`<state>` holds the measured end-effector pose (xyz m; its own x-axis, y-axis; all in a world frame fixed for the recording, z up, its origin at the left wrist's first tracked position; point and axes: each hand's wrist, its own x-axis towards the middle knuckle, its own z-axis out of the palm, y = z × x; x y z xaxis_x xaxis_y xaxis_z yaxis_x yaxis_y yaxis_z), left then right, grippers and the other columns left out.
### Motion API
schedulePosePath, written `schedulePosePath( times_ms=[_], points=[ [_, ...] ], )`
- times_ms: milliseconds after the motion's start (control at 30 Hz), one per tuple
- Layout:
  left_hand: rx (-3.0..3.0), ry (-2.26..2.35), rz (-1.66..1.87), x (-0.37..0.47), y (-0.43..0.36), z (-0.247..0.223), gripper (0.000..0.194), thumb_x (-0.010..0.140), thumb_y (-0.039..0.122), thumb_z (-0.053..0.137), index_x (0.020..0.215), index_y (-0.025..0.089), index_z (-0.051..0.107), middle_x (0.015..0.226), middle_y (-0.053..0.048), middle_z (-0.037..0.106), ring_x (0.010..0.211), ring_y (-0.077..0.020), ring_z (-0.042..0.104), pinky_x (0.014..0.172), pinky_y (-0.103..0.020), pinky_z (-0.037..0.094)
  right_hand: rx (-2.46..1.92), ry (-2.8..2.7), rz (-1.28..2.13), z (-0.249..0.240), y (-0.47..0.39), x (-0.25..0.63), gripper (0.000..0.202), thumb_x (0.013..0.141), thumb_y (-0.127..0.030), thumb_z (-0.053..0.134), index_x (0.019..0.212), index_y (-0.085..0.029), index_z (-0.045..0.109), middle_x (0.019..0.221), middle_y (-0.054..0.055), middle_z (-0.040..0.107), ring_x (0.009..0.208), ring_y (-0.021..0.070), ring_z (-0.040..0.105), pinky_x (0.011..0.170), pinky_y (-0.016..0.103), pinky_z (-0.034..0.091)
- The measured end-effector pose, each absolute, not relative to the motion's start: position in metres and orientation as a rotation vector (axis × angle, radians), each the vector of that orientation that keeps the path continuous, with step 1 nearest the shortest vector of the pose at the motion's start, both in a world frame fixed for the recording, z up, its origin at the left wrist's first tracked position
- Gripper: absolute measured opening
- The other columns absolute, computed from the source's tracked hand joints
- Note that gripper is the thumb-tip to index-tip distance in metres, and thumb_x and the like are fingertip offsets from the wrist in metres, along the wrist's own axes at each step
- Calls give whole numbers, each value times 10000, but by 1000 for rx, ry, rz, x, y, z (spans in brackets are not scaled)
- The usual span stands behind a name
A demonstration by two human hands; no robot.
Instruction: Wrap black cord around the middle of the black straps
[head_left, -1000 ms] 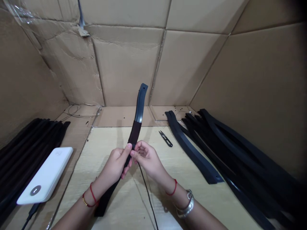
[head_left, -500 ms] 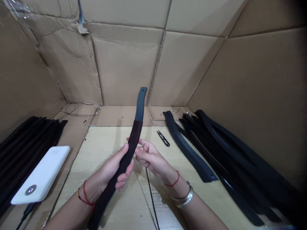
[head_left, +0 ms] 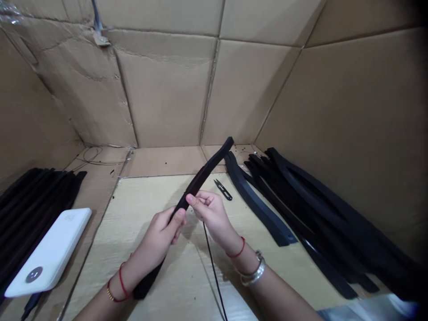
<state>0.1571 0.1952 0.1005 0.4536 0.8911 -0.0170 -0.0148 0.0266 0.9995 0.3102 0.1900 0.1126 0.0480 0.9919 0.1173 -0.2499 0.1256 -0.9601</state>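
Observation:
A long curved black strip (head_left: 214,159) stands tilted over the table, with a dark, close-fitting fabric cover (head_left: 198,179) around part of it. My left hand (head_left: 165,227) is wrapped round its lower half, thumb on the near side. At the strip's right edge, just above the left hand, my right hand (head_left: 209,211) is closed, its thumb pressing the cover. A thin black cord (head_left: 213,267) runs down from beneath the right hand; whether those fingers also hold it is hidden. Small black thread snips (head_left: 223,190) lie to the right of the hands.
Bare curved strips (head_left: 257,205) lie on the right, beside a larger heap of black strips (head_left: 314,214). Several dark covered strips (head_left: 30,205) are stacked at left, near a white power bank (head_left: 50,252) with a cable. Cardboard walls (head_left: 163,89) enclose the table.
The strip has turned to show its narrow side, and its top end has tipped right and down. Both hands stay on it, the right thumb now on its edge.

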Motion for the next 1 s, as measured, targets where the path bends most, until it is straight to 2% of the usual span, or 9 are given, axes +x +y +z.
schedulePosePath(
  times_ms=[233, 300, 367, 467, 567, 667, 767, 933, 1000],
  points=[
    [819, 348, 457, 158, 198, 92, 609, 812, 742, 408, 535, 200, 395, 347, 87, 295, 235, -42, 223, 262, -182, 159, -645, -1014, 1575, 106, 183, 302, 324, 801, -425, 702, 950, -136, 694, 490, -122, 188, 439, 57, 95, 428, 245, 59],
    [811, 337, 386, 158, 199, 90, 638, 796, 789, 340, 533, 209, 384, 349, 89, 280, 238, -44, 197, 253, -186, 161, -663, -1015, 1495, 108, 182, 302, 316, 787, -414, 721, 924, -129, 703, 479, -122, 207, 430, 51, 103, 426, 249, 58],
    [968, 519, 485, 158, 200, 89, 633, 776, 803, 358, 633, 196, 467, 381, 80, 353, 275, -59, 277, 283, -179, 215, -753, -998, 1370, 110, 183, 304, 326, 770, -419, 741, 895, -120, 706, 474, -120, 223, 429, 47, 111, 425, 252, 54],
    [1336, 790, 723, 157, 199, 89, 500, 733, 663, 630, 795, 175, 538, 519, 60, 486, 433, -66, 424, 403, -156, 312, -931, -989, 1184, 109, 188, 307, 337, 723, -444, 777, 732, -125, 669, 477, -110, 240, 437, 46, 133, 424, 255, 50],
    [1308, 745, 621, 155, 199, 88, 475, 735, 622, 661, 716, 189, 467, 504, 87, 390, 420, -51, 319, 389, -160, 253, -968, -997, 1161, 105, 193, 307, 371, 709, -443, 786, 613, -146, 586, 482, -105, 247, 439, 44, 142, 422, 250, 55],
    [947, 464, 382, 150, 200, 90, 493, 790, 688, 533, 699, 234, 364, 437, 128, 222, 352, -58, 143, 328, -177, 162, -833, -980, 1361, 103, 194, 308, 348, 738, -463, 752, 711, -137, 631, 485, -118, 213, 437, 45, 106, 418, 237, 54],
    [800, 279, 252, 147, 202, 94, 498, 783, 699, 529, 696, 234, 377, 429, 127, 199, 349, -63, 134, 326, -184, 163, -766, -957, 1472, 106, 192, 309, 349, 753, -445, 732, 843, -111, 681, 487, -128, 185, 439, 50, 76, 411, 232, 42],
    [1432, 853, 636, 152, 199, 98, 448, 800, 608, 577, 911, 175, 555, 557, 42, 487, 491, -105, 413, 486, -219, 309, -924, -898, 1191, 105, 193, 309, 306, 750, -407, 738, 688, -127, 631, 470, -117, 223, 431, 47, 116, 410, 239, 56],
    [1719, 1119, 818, 154, 197, 100, 352, 781, 514, 642, 858, 179, 566, 603, 24, 519, 545, -120, 429, 516, -234, 291, -953, -895, 1117, 104, 193, 307, 341, 742, -427, 743, 634, -143, 588, 463, -112, 242, 428, 48, 139, 413, 244, 61]
  ],
)
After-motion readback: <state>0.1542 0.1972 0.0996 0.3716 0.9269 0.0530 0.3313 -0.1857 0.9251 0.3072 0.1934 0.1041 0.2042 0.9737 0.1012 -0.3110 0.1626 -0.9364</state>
